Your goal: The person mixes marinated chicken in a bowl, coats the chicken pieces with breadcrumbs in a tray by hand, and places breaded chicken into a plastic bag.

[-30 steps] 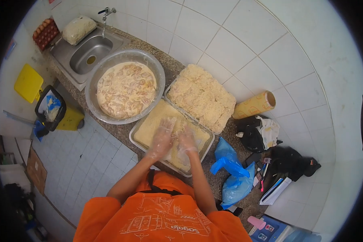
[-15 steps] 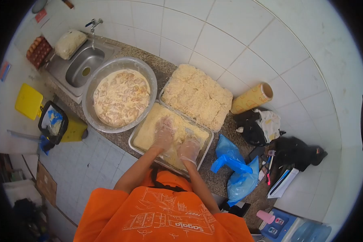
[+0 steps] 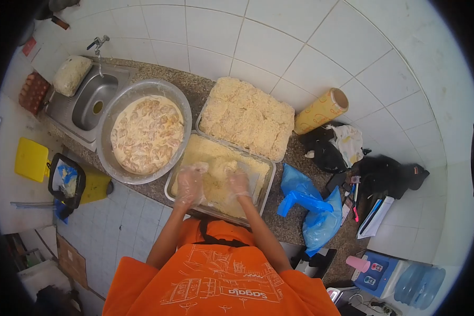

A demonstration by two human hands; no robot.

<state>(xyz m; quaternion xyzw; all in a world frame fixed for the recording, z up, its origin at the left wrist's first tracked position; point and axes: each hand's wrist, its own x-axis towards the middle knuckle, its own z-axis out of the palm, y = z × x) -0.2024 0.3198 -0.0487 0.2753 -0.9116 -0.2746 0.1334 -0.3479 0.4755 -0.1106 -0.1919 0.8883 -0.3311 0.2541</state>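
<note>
Both hands wear clear plastic gloves and are down in a metal tray (image 3: 270, 184) of pale yellow crumbs (image 3: 195, 150). My left hand (image 3: 190, 184) is at the tray's left part, its fingers curled at the crumbs. On the right, my right hand (image 3: 238, 181) touches a crumb-covered lump (image 3: 223, 167) lying between the hands. Whether either hand grips anything is hidden by glove and crumbs. Behind this tray stands a second one heaped with breaded pieces (image 3: 247, 118). A big metal bowl (image 3: 106, 126) at the left holds pieces in creamy batter (image 3: 147, 134).
A sink (image 3: 92, 100) with a filled bag (image 3: 72, 75) lies at the far left. To the right are a film roll (image 3: 321, 110), blue bags (image 3: 321, 221), black bags (image 3: 329, 150) and pens. A yellow bin (image 3: 92, 187) stands on the floor.
My left hand has moved left and nearer the tray's front left side, and the hands are farther apart. A bare patch and a lump show between them. The whole view has shifted.
</note>
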